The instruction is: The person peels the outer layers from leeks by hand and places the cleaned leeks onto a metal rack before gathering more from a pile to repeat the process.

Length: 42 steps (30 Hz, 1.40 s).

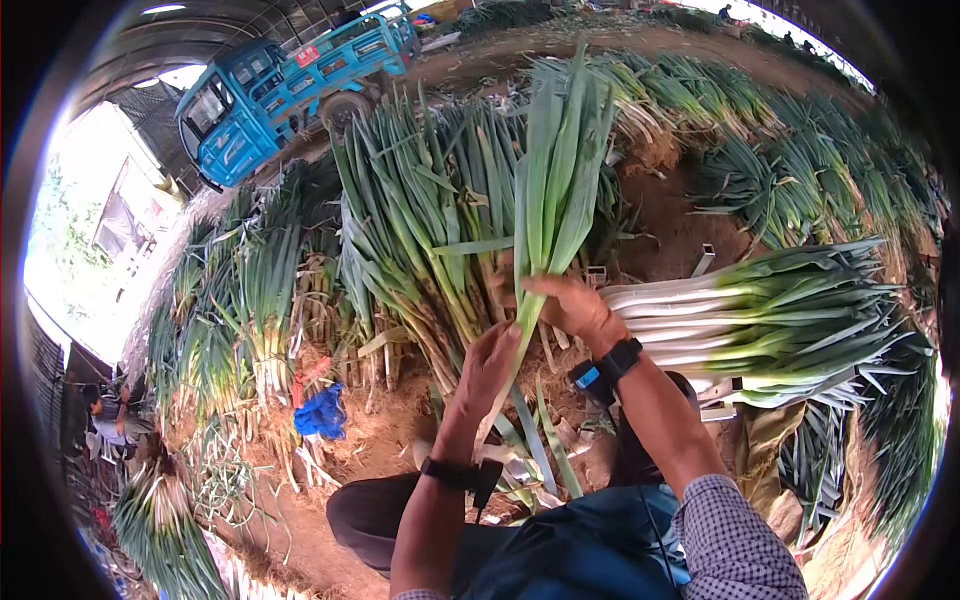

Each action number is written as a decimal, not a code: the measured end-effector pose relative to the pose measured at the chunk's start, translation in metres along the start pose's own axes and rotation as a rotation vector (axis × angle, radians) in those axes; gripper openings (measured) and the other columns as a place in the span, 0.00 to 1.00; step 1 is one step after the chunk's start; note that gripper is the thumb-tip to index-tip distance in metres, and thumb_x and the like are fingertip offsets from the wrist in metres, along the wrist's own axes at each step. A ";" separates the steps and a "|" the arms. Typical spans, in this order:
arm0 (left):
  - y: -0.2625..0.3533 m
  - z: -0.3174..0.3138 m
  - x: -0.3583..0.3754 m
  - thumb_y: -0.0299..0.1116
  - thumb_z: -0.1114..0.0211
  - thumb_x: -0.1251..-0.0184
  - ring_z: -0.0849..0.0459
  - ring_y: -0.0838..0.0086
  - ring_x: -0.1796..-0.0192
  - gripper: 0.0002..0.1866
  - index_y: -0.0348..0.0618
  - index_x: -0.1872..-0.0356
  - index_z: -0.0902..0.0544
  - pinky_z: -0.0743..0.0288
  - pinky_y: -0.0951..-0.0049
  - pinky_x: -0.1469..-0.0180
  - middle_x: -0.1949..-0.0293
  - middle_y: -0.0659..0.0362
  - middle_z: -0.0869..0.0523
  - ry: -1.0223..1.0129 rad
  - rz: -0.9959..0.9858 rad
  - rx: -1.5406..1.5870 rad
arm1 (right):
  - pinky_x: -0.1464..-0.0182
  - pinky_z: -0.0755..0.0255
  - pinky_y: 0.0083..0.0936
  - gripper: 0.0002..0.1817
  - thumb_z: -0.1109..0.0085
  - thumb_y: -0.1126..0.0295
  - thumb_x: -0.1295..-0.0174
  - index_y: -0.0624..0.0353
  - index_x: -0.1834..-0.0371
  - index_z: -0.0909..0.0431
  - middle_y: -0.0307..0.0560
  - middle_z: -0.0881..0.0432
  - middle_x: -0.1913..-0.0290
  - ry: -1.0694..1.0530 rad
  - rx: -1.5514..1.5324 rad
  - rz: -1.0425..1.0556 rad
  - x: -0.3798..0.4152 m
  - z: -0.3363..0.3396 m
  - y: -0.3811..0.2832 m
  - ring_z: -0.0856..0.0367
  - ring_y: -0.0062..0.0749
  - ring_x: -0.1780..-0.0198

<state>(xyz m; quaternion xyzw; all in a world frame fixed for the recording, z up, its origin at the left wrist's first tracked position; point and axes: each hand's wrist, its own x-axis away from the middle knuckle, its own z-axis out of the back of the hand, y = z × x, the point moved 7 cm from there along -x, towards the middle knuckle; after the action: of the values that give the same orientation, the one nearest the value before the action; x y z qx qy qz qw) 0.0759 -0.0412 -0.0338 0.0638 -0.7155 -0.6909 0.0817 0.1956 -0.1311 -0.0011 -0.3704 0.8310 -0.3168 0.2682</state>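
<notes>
A single leek (555, 190) stands nearly upright before me, its broad green leaves fanning toward the top. My left hand (490, 362) is closed around its lower stalk, fingertips pressed to the stem. Higher up, my right hand (568, 303) grips the stalk where the leaves begin to spread; some of its fingers are hidden behind the leek. Just beyond my hands leans a thick bunch of untrimmed leeks (420, 220). To the right of my right hand lies a stack of cleaned leeks (740, 315) with white stems, resting on a metal frame.
A blue three-wheeled truck (290, 95) is parked at the back left. More leek bundles stand at left (245, 310) and far right (820, 180). A blue plastic bag (320, 412) lies on the soil. Stripped leaves (540, 440) litter the ground by my knees. Another person (115, 415) sits at far left.
</notes>
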 end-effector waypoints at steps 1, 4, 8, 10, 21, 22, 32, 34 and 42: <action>0.000 0.004 -0.004 0.48 0.37 0.23 0.30 0.86 0.63 0.23 0.33 0.48 0.17 0.35 0.81 0.62 0.65 0.71 0.22 0.022 -0.004 0.059 | 0.40 0.23 0.37 0.27 0.33 0.68 0.39 0.63 0.36 0.24 0.52 0.14 0.49 -0.002 0.099 -0.006 0.001 0.004 0.009 0.15 0.39 0.49; -0.007 0.007 -0.027 0.44 0.33 0.26 0.27 0.87 0.62 0.21 0.33 0.49 0.16 0.34 0.82 0.60 0.63 0.70 0.18 0.139 -0.004 0.177 | 0.44 0.24 0.29 0.25 0.27 0.59 0.40 0.64 0.44 0.18 0.47 0.12 0.52 0.141 0.598 0.008 0.012 -0.008 -0.010 0.18 0.28 0.51; -0.031 0.014 -0.024 0.41 0.32 0.26 0.25 0.87 0.63 0.18 0.35 0.50 0.14 0.32 0.82 0.61 0.64 0.68 0.15 0.325 -0.093 0.239 | 0.48 0.24 0.30 0.28 0.24 0.57 0.41 0.66 0.44 0.19 0.48 0.12 0.54 0.281 0.829 0.108 0.008 0.009 -0.009 0.18 0.28 0.52; -0.035 0.005 -0.021 0.40 0.33 0.26 0.25 0.87 0.65 0.17 0.35 0.51 0.14 0.31 0.82 0.62 0.64 0.68 0.15 0.310 -0.039 0.380 | 0.48 0.24 0.30 0.31 0.23 0.57 0.43 0.67 0.43 0.21 0.48 0.12 0.53 0.257 0.803 0.141 0.009 0.007 -0.010 0.18 0.29 0.53; -0.021 -0.016 -0.014 0.44 0.41 0.22 0.16 0.72 0.67 0.17 0.40 0.47 0.21 0.23 0.75 0.65 0.61 0.56 0.13 0.039 0.090 0.576 | 0.43 0.26 0.26 0.25 0.24 0.66 0.42 0.64 0.43 0.19 0.41 0.13 0.55 0.019 0.249 -0.082 0.008 0.010 -0.004 0.17 0.26 0.52; -0.020 -0.014 -0.015 0.43 0.37 0.23 0.18 0.75 0.67 0.16 0.40 0.49 0.19 0.25 0.75 0.66 0.63 0.60 0.14 0.076 0.020 0.599 | 0.43 0.26 0.27 0.25 0.24 0.66 0.42 0.65 0.44 0.20 0.42 0.13 0.56 0.040 0.231 0.009 0.008 0.002 -0.010 0.18 0.26 0.52; -0.059 -0.001 -0.034 0.42 0.39 0.24 0.21 0.79 0.73 0.17 0.35 0.60 0.18 0.29 0.75 0.71 0.75 0.62 0.18 0.429 -0.082 -0.057 | 0.67 0.28 0.30 0.18 0.32 0.60 0.33 0.63 0.49 0.19 0.40 0.15 0.66 0.507 0.661 0.134 0.010 0.062 0.031 0.22 0.26 0.68; -0.066 0.001 -0.037 0.40 0.39 0.23 0.16 0.73 0.76 0.16 0.34 0.59 0.19 0.24 0.73 0.75 0.75 0.58 0.17 0.368 0.034 0.076 | 0.68 0.25 0.30 0.16 0.34 0.58 0.32 0.62 0.54 0.17 0.43 0.15 0.69 0.531 0.379 0.023 0.005 0.066 0.045 0.18 0.31 0.69; -0.098 0.011 -0.008 0.40 0.40 0.24 0.17 0.69 0.76 0.17 0.31 0.63 0.18 0.26 0.67 0.77 0.74 0.54 0.17 0.184 0.371 0.270 | 0.66 0.20 0.33 0.20 0.31 0.56 0.34 0.63 0.54 0.21 0.48 0.15 0.67 0.335 -0.071 0.058 0.008 0.026 0.032 0.16 0.34 0.69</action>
<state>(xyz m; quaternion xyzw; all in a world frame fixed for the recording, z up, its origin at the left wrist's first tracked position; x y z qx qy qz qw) 0.0789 -0.0326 -0.1319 0.0043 -0.7904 -0.5534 0.2627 0.1950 -0.1292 -0.0430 -0.2977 0.8851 -0.3365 0.1216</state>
